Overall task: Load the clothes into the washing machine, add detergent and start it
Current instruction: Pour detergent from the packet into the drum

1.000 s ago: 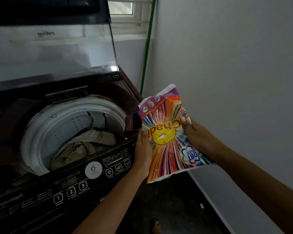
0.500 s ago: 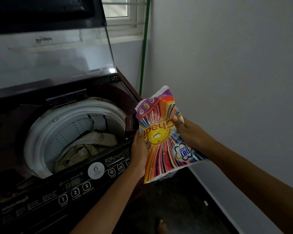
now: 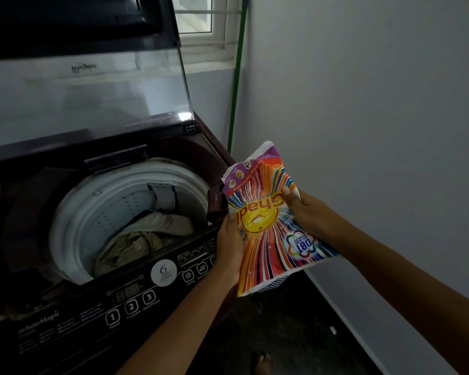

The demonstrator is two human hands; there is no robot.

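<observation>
Two hands on detergent packet point(image 3: 266, 239): my left hand point(image 3: 229, 247) curls round left edge, my right hand point(image 3: 306, 215) pinches right edge, thumb on front, likely steadying it for opening. Packet glossy, crinkled, flat plastic, at 3 o'clock of white round drum point(image 3: 76, 212). Soft beige clothes point(image 3: 146, 234) heaped inside; lid point(image 3: 87, 104) up.

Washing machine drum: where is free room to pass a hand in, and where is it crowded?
Free: the back-left of the drum, between its white rim and the clothes heaped at the front right. The floor between machine and wall is mostly bare. Crowded: the machine's front right corner, where left hand and right hand hold the detergent packet.
</observation>
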